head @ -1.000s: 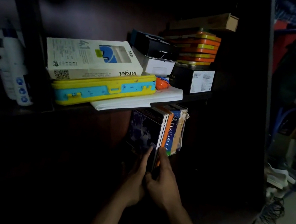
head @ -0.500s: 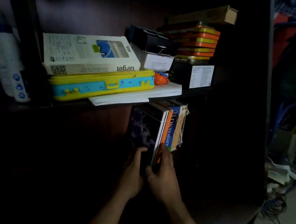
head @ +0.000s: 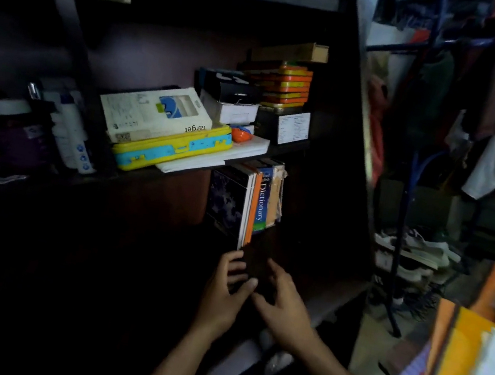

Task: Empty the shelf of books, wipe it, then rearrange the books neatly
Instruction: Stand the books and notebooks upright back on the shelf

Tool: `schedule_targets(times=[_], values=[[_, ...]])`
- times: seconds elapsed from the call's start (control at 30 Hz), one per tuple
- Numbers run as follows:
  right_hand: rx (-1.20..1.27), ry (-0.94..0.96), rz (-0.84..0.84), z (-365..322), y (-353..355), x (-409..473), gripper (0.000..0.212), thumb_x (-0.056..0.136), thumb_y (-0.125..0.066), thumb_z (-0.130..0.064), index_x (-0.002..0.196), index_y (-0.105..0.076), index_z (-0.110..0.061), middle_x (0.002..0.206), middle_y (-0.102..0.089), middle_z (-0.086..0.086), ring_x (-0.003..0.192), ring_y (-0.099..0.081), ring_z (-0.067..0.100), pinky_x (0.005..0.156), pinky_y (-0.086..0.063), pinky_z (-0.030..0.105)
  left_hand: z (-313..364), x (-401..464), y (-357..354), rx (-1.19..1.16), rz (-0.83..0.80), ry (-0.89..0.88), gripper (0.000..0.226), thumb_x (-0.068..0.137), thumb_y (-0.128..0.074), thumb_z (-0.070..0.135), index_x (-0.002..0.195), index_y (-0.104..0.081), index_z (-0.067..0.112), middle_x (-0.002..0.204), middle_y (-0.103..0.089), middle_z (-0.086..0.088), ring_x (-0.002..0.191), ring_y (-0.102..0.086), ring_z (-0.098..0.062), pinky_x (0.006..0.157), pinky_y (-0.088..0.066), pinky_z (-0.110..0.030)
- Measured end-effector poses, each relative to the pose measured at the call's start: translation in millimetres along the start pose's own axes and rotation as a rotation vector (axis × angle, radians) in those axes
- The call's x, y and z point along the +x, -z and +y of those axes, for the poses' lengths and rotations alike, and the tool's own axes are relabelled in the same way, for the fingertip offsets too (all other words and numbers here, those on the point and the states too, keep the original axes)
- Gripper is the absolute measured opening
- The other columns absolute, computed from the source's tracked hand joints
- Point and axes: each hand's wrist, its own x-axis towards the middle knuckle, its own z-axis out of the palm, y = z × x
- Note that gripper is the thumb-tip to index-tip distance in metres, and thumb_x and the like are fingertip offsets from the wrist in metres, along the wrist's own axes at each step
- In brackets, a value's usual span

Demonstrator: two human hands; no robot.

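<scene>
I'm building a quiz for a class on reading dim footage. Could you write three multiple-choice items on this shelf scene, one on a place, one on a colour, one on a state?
1. Where do the upright books stand?
A. under the board that bears the yellow case
B. on top of the yellow case
C. on the floor by the shoes

2. What colour is the spine that reads Dictionary?
A. red
B. blue
C. white

3. How do the two hands sit?
A. both pressed flat on the white box
B. both low in front of the books, fingers loosely spread
C. one raised to the top shelf

Answers:
1 A, the row sits right below the yellow case.
2 B, white letters on a blue spine.
3 B, the left hand and right hand are below the row, gripping no book.
</scene>
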Motion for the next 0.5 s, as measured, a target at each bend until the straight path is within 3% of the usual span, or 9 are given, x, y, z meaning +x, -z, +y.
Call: schedule_targets(times=[0.13, 0.23, 0.3, 0.4, 0.5], values=[[-0.091, 0.072, -0.016, -17, 58, -94, 0.079, 0.083, -0.065, -0.039, 0.154, -0.032, -0.026, 0.152, -0.039, -0.007, 0.136, -0.039, -0.003, 0.114, -0.035, 0.022, 62, -55, -42, -0.164, -0.107, -0.015, 0.033, 0.097, -0.066, 0.016, 0.125, -0.056, 0.029, 0.125, -0.063, 0.000, 0.103, -0.068, -0.004, 0.076, -0.053, -0.015], [-0.246, 0.059, 0.043, -30, 126, -163, 0.065, 0.088, -0.066, -0.028, 0.143, -0.033, -0.034, 0.143, -0.048, -0.007, 0.119, -0.043, -0.015, 0.102, -0.029, 0.004, 117, -89, -86, -0.164, -0.247, -0.116, 0.032, 0.091, -0.073, 0.023, 0.118, -0.058, 0.032, 0.117, -0.066, -0.003, 0.097, -0.070, -0.010, 0.083, -0.057, -0.025], [-0.383, 0.020, 0.123, -30, 178, -207, 0.064, 0.094, -0.067, -0.024, 0.148, -0.034, -0.027, 0.148, -0.047, -0.003, 0.116, -0.044, -0.013, 0.096, -0.023, -0.002, 148, -111, -122, -0.104, -0.388, -0.166, 0.037, 0.083, -0.075, 0.036, 0.116, -0.058, 0.038, 0.114, -0.068, 0.003, 0.095, -0.071, -0.010, 0.086, -0.057, -0.028], [-0.594, -0.121, 0.144, -20, 250, -271, 0.067, 0.098, -0.061, -0.039, 0.155, -0.029, -0.026, 0.158, -0.033, -0.009, 0.140, -0.033, 0.002, 0.107, -0.021, 0.009, 181, -141, -175, 0.040, -0.612, -0.243, 0.040, 0.089, -0.076, 0.033, 0.124, -0.056, 0.037, 0.116, -0.066, 0.010, 0.096, -0.069, -0.004, 0.081, -0.054, -0.018], [-0.739, -0.292, 0.144, -7, 305, -325, 0.066, 0.097, -0.058, -0.049, 0.153, -0.030, -0.030, 0.159, -0.032, -0.008, 0.144, -0.033, 0.012, 0.117, -0.028, 0.029, 199, -169, -219, 0.135, -0.735, -0.308, 0.042, 0.092, -0.072, 0.037, 0.130, -0.053, 0.036, 0.121, -0.061, 0.011, 0.100, -0.065, -0.002, 0.079, -0.053, -0.015]])
